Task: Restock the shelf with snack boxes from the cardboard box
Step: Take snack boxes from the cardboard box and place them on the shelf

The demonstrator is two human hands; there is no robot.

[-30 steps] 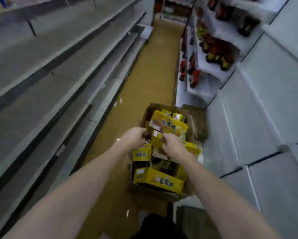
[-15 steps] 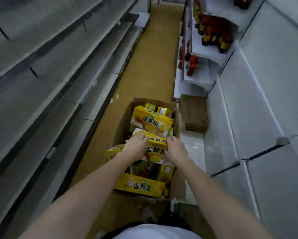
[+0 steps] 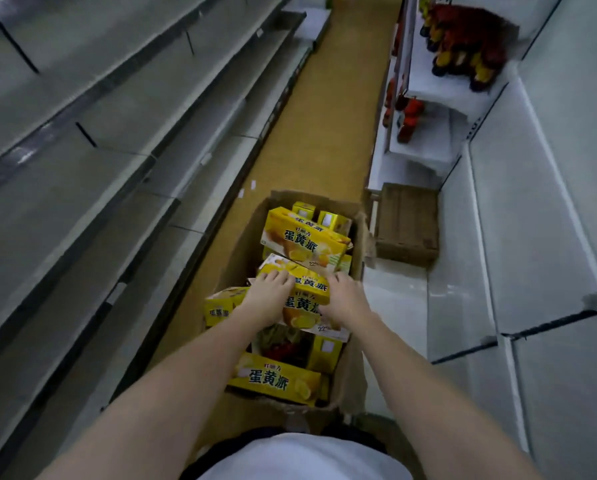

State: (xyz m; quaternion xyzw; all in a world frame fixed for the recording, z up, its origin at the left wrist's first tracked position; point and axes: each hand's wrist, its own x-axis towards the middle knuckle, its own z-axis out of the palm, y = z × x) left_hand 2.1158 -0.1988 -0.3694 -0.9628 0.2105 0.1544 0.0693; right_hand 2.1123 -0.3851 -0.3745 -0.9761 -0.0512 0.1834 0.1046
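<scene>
An open cardboard box [image 3: 241, 251] stands on the aisle floor in front of me, filled with several yellow snack boxes. My left hand [image 3: 269, 296] and my right hand [image 3: 345, 297] grip the two ends of one yellow snack box [image 3: 309, 291] in the middle of the carton, fingers curled over its far edge. Another yellow snack box [image 3: 304, 239] lies tilted behind it, and a third yellow snack box [image 3: 273, 377] lies at the near end. White shelves [image 3: 539, 202] run along the right side.
Grey shelves [image 3: 99, 161] line the left of the aisle. A brown wooden crate [image 3: 408, 223] sits on the low right shelf just past the carton. Red and yellow bottles [image 3: 463, 46] stand on white shelving further down. The tan floor [image 3: 324, 133] runs ahead.
The view has dipped toward the carton. Both hands went from reaching among the boxes to settling on the ends of the middle snack box and curling round it.
</scene>
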